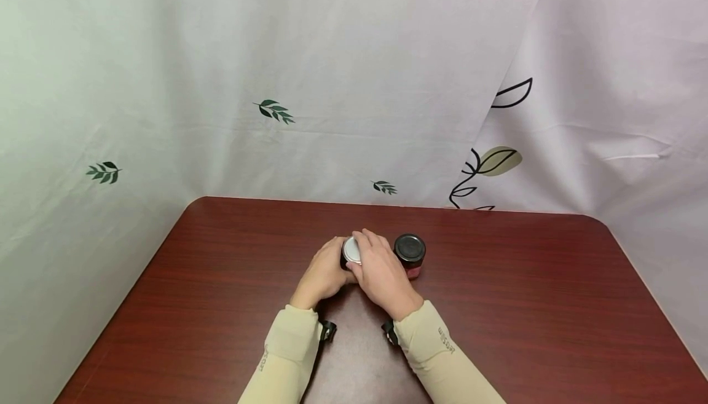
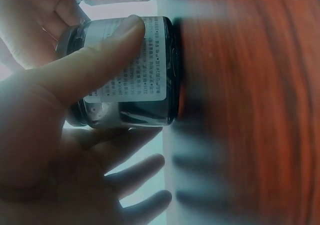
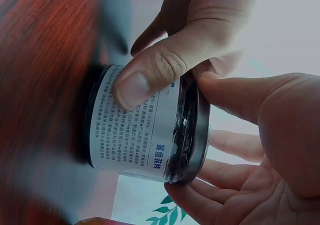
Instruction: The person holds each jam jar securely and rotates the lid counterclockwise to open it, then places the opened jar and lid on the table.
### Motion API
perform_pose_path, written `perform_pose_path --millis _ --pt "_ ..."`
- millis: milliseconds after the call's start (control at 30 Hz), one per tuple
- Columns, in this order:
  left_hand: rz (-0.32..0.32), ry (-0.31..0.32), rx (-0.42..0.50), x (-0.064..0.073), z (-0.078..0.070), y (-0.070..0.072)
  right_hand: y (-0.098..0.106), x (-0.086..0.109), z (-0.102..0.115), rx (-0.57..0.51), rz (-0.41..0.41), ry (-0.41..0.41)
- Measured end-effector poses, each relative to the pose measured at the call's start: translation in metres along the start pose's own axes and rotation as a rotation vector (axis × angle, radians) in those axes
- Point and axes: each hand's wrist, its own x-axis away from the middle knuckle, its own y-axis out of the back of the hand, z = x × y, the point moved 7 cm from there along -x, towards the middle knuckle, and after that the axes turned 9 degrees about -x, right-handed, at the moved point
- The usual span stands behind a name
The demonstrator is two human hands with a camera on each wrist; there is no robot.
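A small glass jar [image 3: 135, 130] with dark contents and a printed white label stands upright on the table. Its lid [image 1: 351, 251] looks whitish on top and dark around the side. My left hand [image 1: 322, 276] grips the jar's body, its thumb lying across the label in both wrist views. Around the lid are the fingers and thumb of my right hand [image 1: 384, 273], which partly cover its top. Just right of that hand stands a second jar [image 1: 410, 249] with a black lid and a reddish body, touched by neither hand as far as I can see.
The reddish-brown wooden table [image 1: 525, 305] has rounded far corners. Behind and beside it hangs a pale curtain [image 1: 332, 53] printed with leaves. Dark wrist straps [image 1: 328, 331] show at the cuffs of the cream sleeves.
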Motion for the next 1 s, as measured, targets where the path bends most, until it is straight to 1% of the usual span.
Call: perform_pose_path --millis 133,267,467,700,767,867,1000 --pt "-0.021 0.003 0.001 0.0 0.001 0.002 -0.001 0.001 0.0 -0.006 -0.011 0.0" --pt "-0.03 0.021 0.014 0.0 0.003 0.002 -0.001 0.001 0.0 -0.017 -0.032 -0.005" --pt "-0.043 0.002 0.003 0.0 0.002 0.005 0.0 0.002 0.0 -0.034 -0.065 -0.006" --pt "-0.023 0.017 0.028 0.001 0.002 0.008 0.003 0.003 0.002 -0.055 -0.086 0.003" --pt "-0.016 0.011 0.038 0.001 0.001 0.009 0.004 0.004 0.002 -0.068 -0.094 0.003" --pt "-0.002 0.014 0.069 0.002 -0.001 0.012 0.006 0.004 0.003 -0.082 -0.112 0.003" --pt "0.0 0.025 0.108 0.003 -0.002 0.016 0.009 0.003 0.005 -0.102 -0.128 0.005"
